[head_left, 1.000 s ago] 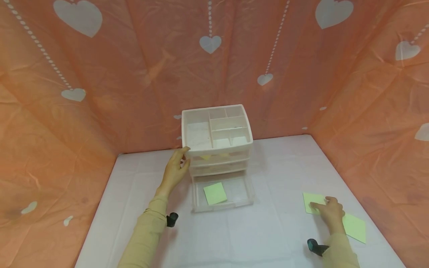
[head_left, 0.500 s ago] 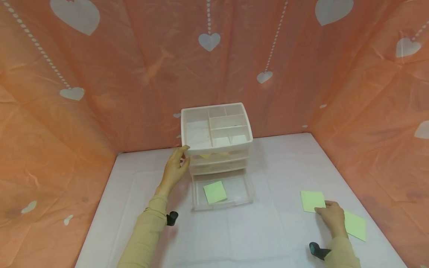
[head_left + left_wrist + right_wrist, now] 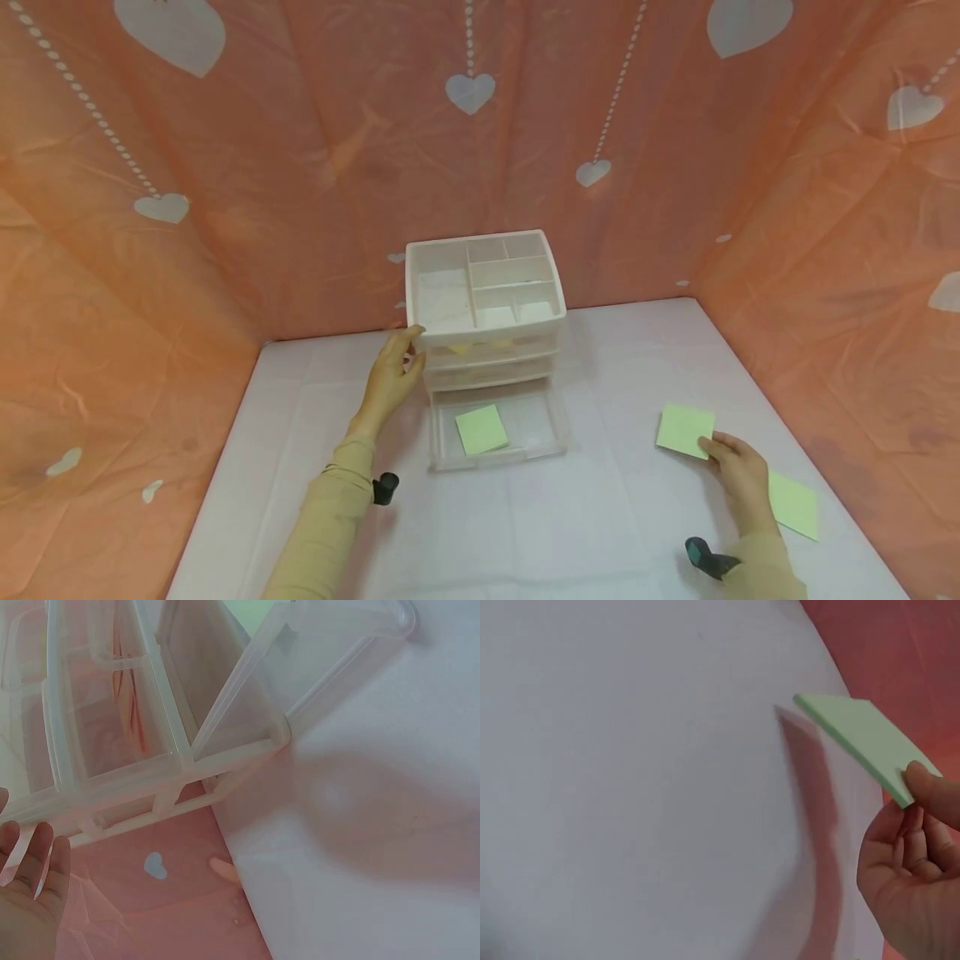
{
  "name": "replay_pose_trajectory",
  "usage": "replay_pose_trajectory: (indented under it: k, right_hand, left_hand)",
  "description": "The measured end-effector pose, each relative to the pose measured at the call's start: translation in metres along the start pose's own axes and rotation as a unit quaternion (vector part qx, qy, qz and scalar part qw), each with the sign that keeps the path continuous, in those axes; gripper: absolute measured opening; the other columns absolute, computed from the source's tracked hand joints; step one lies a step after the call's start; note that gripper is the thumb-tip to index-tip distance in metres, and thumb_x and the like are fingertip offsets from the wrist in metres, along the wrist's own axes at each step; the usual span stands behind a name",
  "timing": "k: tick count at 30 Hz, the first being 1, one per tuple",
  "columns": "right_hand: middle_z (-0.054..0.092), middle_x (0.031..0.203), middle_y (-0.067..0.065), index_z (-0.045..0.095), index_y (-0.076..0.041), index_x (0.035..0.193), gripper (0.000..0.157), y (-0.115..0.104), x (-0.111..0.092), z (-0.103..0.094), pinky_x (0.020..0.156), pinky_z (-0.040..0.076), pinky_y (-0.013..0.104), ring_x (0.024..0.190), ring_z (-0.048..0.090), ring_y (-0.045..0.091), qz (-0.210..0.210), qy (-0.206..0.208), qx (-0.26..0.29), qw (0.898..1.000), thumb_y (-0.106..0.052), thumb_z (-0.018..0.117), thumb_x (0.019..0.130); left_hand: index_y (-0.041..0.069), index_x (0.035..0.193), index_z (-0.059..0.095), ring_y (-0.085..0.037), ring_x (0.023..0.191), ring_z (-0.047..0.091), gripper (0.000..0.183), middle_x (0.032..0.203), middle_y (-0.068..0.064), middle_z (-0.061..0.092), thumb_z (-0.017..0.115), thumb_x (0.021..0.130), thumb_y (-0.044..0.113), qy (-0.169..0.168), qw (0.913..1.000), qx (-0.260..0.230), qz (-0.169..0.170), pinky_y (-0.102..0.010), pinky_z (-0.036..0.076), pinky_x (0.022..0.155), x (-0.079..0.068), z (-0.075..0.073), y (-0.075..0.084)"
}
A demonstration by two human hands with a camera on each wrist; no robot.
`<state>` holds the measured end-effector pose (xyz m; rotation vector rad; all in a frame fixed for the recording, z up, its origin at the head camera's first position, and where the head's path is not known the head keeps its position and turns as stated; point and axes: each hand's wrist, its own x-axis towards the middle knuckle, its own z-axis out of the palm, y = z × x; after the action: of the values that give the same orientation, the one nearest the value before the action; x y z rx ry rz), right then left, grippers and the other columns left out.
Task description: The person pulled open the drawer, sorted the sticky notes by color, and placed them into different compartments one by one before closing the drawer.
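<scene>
My right hand pinches a pad of light green sticky notes by one corner, thumb on top. In the right wrist view the sticky-note pad is tilted above the table, its shadow below. A second green pad lies on the table beside the right wrist. My left hand touches the front left corner of a white plastic drawer unit. Its fingers lie against the unit's side, fairly straight. The bottom drawer is pulled out, with green sticky notes inside.
Above it, two drawers are closed; something yellow shows through the top one. The unit's top has a divided tray. An orange curtain with white hearts borders the white tabletop behind and at both sides.
The right hand has taken hold of the nearer-left green sticky-note pad and lifted it off the table, slightly leftward. The left hand and drawer unit stay where they were.
</scene>
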<state>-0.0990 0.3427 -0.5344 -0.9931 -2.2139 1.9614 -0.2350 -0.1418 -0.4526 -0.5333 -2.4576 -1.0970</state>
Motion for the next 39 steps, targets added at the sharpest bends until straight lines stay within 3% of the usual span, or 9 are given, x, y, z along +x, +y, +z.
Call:
replay_pose_trajectory:
  k: [4,9,15,20,29,39]
  right_hand:
    - [0.053,0.084,-0.02,0.05,-0.008,0.115,0.04,-0.012,-0.003,0.007,0.073,0.049,0.011,0.078,0.052,-0.004,-0.011,-0.015,0.081,0.997,-0.028,0.067,0.085]
    - [0.058,0.082,-0.017,0.058,-0.023,0.091,0.011,-0.03,-0.007,0.018,0.07,0.05,0.014,0.076,0.055,-0.001,-0.035,-0.047,0.143,0.988,-0.02,0.067,0.085]
    - [0.058,0.083,-0.016,0.058,-0.024,0.09,0.011,-0.052,-0.011,0.038,0.069,0.05,0.012,0.075,0.055,-0.002,-0.056,-0.096,0.131,0.985,-0.019,0.066,0.086]
    - [0.06,0.081,-0.014,0.057,-0.017,0.094,0.011,-0.066,-0.013,0.063,0.07,0.05,0.013,0.076,0.057,-0.001,-0.075,-0.141,0.134,0.978,-0.014,0.064,0.087]
    - [0.062,0.08,-0.016,0.048,0.01,0.12,0.041,-0.077,-0.018,0.118,0.072,0.05,0.015,0.076,0.059,0.0,-0.116,-0.197,0.026,0.973,-0.011,0.063,0.087]
    - [0.062,0.085,-0.002,0.054,0.009,0.115,0.037,-0.076,-0.025,0.176,0.075,0.053,0.02,0.077,0.06,0.006,-0.138,-0.24,-0.041,0.96,-0.009,0.065,0.084]
  left_hand:
    - [0.014,0.126,0.049,-0.027,0.09,0.053,0.04,0.099,-0.013,0.053,0.057,0.088,0.005,0.005,0.9999,0.002,0.01,-0.041,0.051,0.079,0.0,0.0,0.0]
    - [0.014,0.125,0.05,-0.027,0.089,0.054,0.04,0.098,-0.013,0.054,0.057,0.087,0.004,0.009,0.9999,0.001,0.008,-0.041,0.052,0.078,0.001,0.001,-0.001]
    - [0.015,0.125,0.049,-0.028,0.09,0.053,0.04,0.098,-0.013,0.053,0.057,0.088,0.004,0.003,1.0,0.0,0.003,-0.041,0.051,0.079,0.001,0.0,-0.001]
    - [0.014,0.125,0.049,-0.028,0.089,0.054,0.041,0.096,-0.013,0.053,0.058,0.087,0.003,0.006,0.9999,0.001,0.009,-0.041,0.051,0.078,0.0,0.0,0.0]
    - [0.015,0.125,0.048,-0.028,0.089,0.054,0.042,0.096,-0.013,0.053,0.058,0.086,0.004,0.01,0.9998,0.002,0.016,-0.041,0.051,0.078,0.001,0.0,0.0]
    - [0.014,0.124,0.049,-0.028,0.088,0.054,0.042,0.094,-0.013,0.053,0.059,0.085,0.004,0.015,0.9997,0.004,0.02,-0.041,0.051,0.076,0.0,0.001,-0.002]
